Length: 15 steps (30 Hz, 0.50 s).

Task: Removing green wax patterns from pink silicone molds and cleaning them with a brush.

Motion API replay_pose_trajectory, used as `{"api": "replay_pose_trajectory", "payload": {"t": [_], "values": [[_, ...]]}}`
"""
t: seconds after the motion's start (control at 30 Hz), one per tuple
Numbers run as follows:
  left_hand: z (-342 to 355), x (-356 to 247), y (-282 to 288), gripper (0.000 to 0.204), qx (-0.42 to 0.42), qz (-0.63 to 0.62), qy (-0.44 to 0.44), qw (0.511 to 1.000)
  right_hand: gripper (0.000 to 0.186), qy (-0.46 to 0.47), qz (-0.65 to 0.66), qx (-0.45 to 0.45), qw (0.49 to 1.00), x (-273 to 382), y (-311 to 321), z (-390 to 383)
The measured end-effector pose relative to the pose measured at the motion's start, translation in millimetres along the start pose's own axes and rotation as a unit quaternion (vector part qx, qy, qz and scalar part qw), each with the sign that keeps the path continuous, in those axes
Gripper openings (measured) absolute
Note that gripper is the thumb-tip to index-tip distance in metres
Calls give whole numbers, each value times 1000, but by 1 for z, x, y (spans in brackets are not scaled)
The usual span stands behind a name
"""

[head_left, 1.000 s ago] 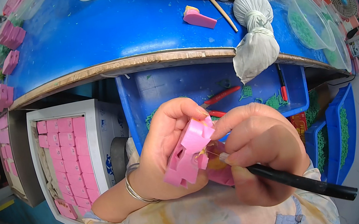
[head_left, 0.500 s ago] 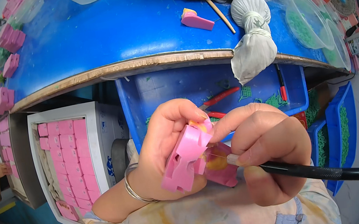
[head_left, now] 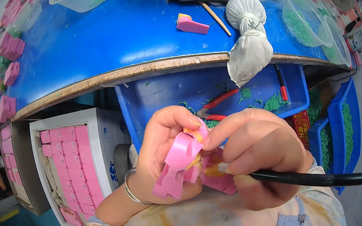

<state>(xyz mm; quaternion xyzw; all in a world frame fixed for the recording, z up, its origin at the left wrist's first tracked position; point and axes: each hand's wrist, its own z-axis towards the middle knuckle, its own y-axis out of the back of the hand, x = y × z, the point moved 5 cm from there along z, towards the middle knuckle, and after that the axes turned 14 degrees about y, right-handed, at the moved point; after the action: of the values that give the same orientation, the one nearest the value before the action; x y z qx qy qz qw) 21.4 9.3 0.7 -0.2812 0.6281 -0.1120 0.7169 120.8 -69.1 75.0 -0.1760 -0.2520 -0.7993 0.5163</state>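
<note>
In front of my lap my left hand (head_left: 155,146) is closed around a glossy pink block-like piece (head_left: 177,162) with notches and yellow parts showing inside. A pink flap with a yellow patch (head_left: 219,184) hangs at its right side. My right hand (head_left: 268,154) grips a slim black-handled tool (head_left: 308,178) with a whitish collar; its fine tip points at the pink piece and is hard to make out. The right index fingertip touches the piece's upper end, close to my left thumb.
Below the blue table's edge (head_left: 138,72) a blue tray (head_left: 159,93) holds red-handled pliers (head_left: 221,100), a pen and green scraps. A white box (head_left: 95,148) of pink blocks stands left. On the table lie a tied white cloth bag (head_left: 248,34) and a wooden stick (head_left: 216,19). Another person's arm shows far left.
My hands and the pink piece have shifted slightly left in view, and the tool's tip has shifted left with them. The other person's hand at the far left has risen.
</note>
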Motion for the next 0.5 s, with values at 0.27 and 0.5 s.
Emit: {"api": "replay_pose_trajectory", "payload": {"t": [0.27, 0.5], "values": [[1, -3, -3, 57, 8, 24, -16, 1000, 18, -4, -25, 16, 1000, 0, 0, -2], [0, -4, -3, 57, 11, 23, -14, 1000, 18, -7, 2, 1, 1000, -1, 1, -2]]}}
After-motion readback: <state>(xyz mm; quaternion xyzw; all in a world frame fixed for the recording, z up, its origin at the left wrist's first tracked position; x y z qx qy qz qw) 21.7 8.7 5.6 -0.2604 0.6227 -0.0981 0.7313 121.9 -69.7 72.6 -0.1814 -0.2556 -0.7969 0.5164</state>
